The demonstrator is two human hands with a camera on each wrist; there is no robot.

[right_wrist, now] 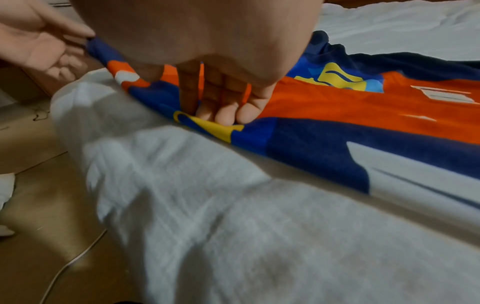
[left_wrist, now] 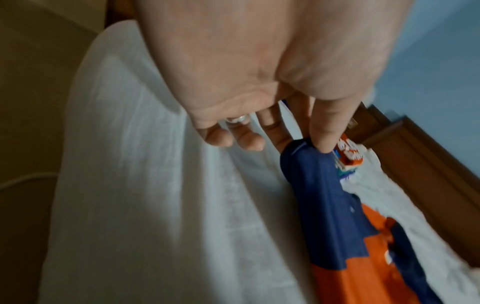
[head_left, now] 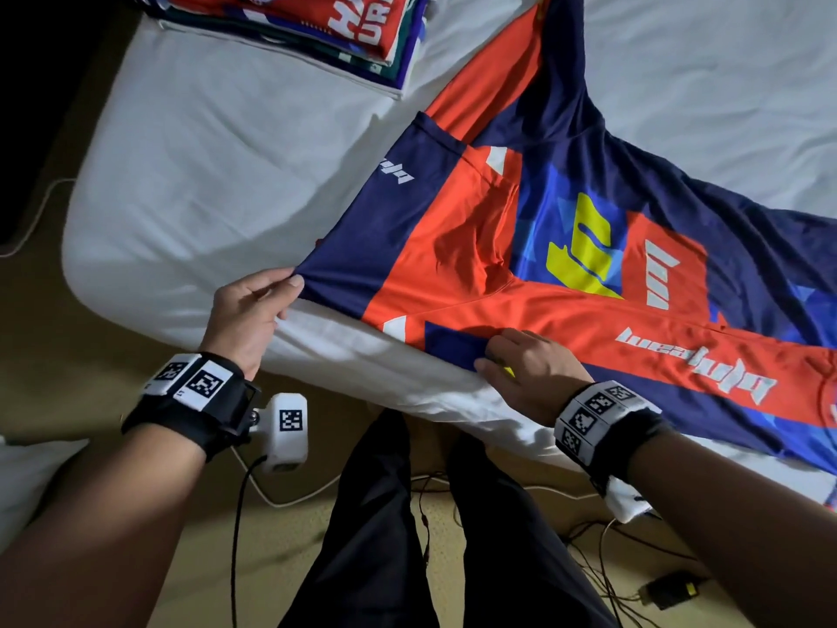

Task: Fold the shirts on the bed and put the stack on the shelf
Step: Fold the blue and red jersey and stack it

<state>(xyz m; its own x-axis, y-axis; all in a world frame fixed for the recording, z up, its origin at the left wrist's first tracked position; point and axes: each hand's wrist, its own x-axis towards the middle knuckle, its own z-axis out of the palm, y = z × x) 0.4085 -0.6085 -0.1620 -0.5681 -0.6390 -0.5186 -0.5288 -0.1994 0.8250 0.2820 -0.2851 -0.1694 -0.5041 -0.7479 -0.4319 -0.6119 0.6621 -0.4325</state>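
Pinching slick jersey (head_left: 453, 247) corner, left hand (head_left: 247, 310), right hand (head_left: 530, 369) fingers gripping hem

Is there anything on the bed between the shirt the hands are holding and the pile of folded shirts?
Nothing visible. Only bare white sheet lies between the shirt and the pile. Both the left hand and right hand already pinch its edge.

Plenty of bare white sheet (head_left: 217, 174) left of the spread jersey (head_left: 521, 274), hands can slide through there. Only thing in the way up top is the folded stack (head_left: 317, 29) at the bed's far corner. Cables (head_left: 602, 550) clutter the floor.
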